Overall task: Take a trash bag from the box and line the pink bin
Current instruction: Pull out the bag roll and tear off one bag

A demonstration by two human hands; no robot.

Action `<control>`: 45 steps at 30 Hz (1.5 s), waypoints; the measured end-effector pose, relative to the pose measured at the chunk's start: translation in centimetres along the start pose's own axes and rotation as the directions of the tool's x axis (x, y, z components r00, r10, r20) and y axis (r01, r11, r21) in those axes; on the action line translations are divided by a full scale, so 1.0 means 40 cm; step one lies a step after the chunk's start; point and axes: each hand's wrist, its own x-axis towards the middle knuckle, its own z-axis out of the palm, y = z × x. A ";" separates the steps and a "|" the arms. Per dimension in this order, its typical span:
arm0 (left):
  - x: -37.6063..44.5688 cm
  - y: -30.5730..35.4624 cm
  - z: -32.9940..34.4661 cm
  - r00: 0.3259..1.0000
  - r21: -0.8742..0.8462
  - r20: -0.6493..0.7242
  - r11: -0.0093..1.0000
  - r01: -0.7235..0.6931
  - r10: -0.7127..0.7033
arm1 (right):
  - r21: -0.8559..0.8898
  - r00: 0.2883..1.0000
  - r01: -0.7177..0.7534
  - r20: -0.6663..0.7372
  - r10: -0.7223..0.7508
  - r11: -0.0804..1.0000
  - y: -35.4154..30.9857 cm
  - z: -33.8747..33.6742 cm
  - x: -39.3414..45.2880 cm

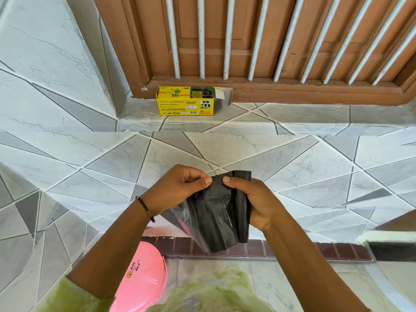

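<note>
Trash bag [216, 210] out of box [185, 101], folded, hanging below fingertips; left hand [177, 188] and right hand [254, 199] pinching top edge. Unfolding, lining pink bin [144, 280] left.

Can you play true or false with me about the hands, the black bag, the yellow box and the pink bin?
1. Both hands hold the black trash bag. True: the left hand and the right hand pinch its top edge.
2. The yellow box is shut tight. False: its flap at the right end stands open.
3. The box sits on the tiled ledge below the brown window frame. True.
4. The bag is already lining the pink bin. False: the bag is in the hands, above the bin, still partly folded.
5. The bin is blue. False: it is pink, with its lid on.
</note>
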 end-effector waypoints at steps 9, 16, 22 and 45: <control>-0.011 0.005 0.026 0.992 -0.206 -0.114 0.978 0.028 -0.052 | 0.083 0.984 0.156 -0.098 -0.147 0.984 0.020 0.020 -0.007; -0.015 0.023 0.019 0.994 -0.170 -0.072 0.983 0.069 -0.082 | -0.015 0.991 0.136 -0.013 -0.137 0.991 -0.004 0.023 -0.018; -0.023 0.023 0.053 0.977 -0.185 -0.211 0.983 -0.009 -0.030 | 0.001 0.983 0.173 -0.067 -0.172 0.985 0.003 0.027 -0.022; -0.025 0.042 0.054 0.995 -0.283 -0.100 0.959 -0.021 -0.007 | 0.097 0.979 0.180 0.079 -0.188 0.979 -0.017 0.028 -0.033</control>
